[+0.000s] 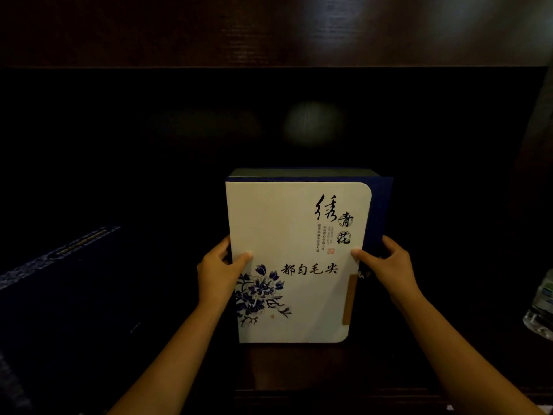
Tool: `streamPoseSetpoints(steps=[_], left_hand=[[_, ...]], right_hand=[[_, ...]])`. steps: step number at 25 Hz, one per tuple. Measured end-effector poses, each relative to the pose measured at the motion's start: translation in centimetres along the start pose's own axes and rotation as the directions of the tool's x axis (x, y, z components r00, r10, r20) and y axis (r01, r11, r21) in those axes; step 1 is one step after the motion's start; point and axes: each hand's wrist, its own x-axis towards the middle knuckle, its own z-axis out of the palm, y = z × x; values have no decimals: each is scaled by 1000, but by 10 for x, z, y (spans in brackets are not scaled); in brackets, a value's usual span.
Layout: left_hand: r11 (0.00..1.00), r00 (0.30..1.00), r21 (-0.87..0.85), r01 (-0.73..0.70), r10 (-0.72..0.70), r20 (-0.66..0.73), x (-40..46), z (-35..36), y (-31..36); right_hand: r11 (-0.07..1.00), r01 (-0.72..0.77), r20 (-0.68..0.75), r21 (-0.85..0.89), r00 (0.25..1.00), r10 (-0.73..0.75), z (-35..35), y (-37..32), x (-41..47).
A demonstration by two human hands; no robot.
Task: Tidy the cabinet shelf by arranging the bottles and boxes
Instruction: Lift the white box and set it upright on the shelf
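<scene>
A white and blue gift box [294, 235] with black calligraphy and a blue flower print stands upright in the middle of the dark cabinet shelf [299, 372]. My left hand [218, 275] grips its left edge, thumb on the white front. On the right edge sits my right hand [386, 269], thumb on the front and fingers behind. A clear plastic bottle [541, 307] shows at the far right edge, partly cut off.
A dark blue box [59, 295] with a patterned trim lies at the left, in shadow. The shelf's wooden top panel [269, 31] runs across above. The cabinet's back is very dark, and a side wall rises at the right.
</scene>
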Motion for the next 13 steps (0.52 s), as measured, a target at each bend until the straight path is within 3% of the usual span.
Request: streamPoseSetpoints(steps=[7,10,13], left_hand=[[995,994,-18,102,-101,32,-5,-9,4],[981,973,-3,195,-193,129,-7,-30,-2],[980,947,45,194,-199,254,4,-73,-11]], right_hand=[[1000,-29,-47,-10,998,29,5,8,-6],[1000,1,-47,-4,999,-2,5,8,-11],[993,73,-146,-97,985,-87,5,4,-14]])
